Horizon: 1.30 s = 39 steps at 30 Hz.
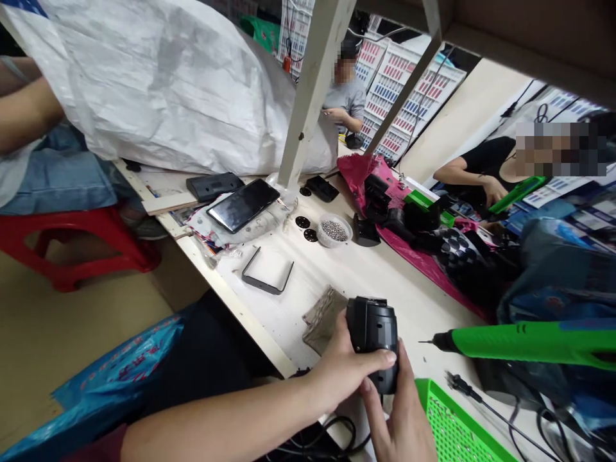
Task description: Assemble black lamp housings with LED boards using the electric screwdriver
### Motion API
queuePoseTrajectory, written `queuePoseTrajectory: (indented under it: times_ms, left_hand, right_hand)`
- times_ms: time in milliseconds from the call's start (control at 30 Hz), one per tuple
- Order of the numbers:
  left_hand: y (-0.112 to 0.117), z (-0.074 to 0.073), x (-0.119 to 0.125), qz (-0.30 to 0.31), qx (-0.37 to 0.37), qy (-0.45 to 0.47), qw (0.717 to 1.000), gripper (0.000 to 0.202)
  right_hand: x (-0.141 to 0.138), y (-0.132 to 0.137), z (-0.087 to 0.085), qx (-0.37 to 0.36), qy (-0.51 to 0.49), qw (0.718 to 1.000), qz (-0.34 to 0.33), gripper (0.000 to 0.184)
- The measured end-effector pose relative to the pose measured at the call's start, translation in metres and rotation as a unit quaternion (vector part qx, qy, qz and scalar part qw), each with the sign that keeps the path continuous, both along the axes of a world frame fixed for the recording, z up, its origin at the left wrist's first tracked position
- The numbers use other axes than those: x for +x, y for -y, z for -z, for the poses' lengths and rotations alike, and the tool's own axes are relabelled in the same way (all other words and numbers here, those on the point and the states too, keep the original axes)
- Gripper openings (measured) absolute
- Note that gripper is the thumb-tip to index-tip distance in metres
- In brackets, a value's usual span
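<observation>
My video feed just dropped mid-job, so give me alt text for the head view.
The left hand and right hand grip a black device at a white table. A green screwdriver-like tool and green basket are to the right; farther back lie a bowl of small metal parts and a phone.

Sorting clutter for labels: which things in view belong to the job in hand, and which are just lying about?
Likely the job:
- black device, held in both hands
- green driver, beside it
- metal bits in bowl

Probably lying about:
- phone
- red stool
- white sack
</observation>
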State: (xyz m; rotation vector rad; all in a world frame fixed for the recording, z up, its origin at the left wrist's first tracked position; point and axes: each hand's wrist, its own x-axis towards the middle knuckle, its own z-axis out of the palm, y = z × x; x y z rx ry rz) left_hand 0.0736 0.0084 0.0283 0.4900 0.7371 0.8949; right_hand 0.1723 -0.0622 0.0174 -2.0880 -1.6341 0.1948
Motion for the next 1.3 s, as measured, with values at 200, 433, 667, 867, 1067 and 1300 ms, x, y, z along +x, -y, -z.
queuePoseTrajectory:
  times_ms: [200, 433, 667, 867, 1067, 1300]
  left_hand:
    - [0.001, 0.001, 0.000, 0.015, -0.021, 0.023, 0.999, 0.071]
    - [0.002, 0.008, 0.000, 0.007, 0.006, 0.048, 0.999, 0.067]
    - [0.000, 0.008, 0.000, 0.008, -0.013, 0.044, 0.999, 0.064]
    - [-0.008, 0.003, -0.002, 0.021, -0.073, 0.054, 0.996, 0.056]
    - [-0.009, 0.001, -0.003, 0.012, -0.065, 0.007, 0.998, 0.059]
    - [-0.002, 0.000, -0.001, -0.020, -0.048, -0.055, 0.997, 0.064]
  right_hand:
    - [-0.005, 0.002, 0.003, 0.018, -0.019, 1.000, 0.017, 0.073]
    - [-0.008, 0.005, 0.001, 0.048, -0.016, 0.998, 0.028, 0.074]
    - [-0.002, 0.001, 0.004, 0.047, 0.032, 0.998, -0.020, 0.070]
    - [0.001, -0.002, 0.008, 0.058, 0.129, 0.987, -0.071, 0.082]
    - [-0.011, -0.003, 0.010, 0.085, 0.161, 0.981, -0.067, 0.082]
    - [-0.021, 0.009, 0.009, 0.079, 0.112, 0.988, -0.064, 0.087]
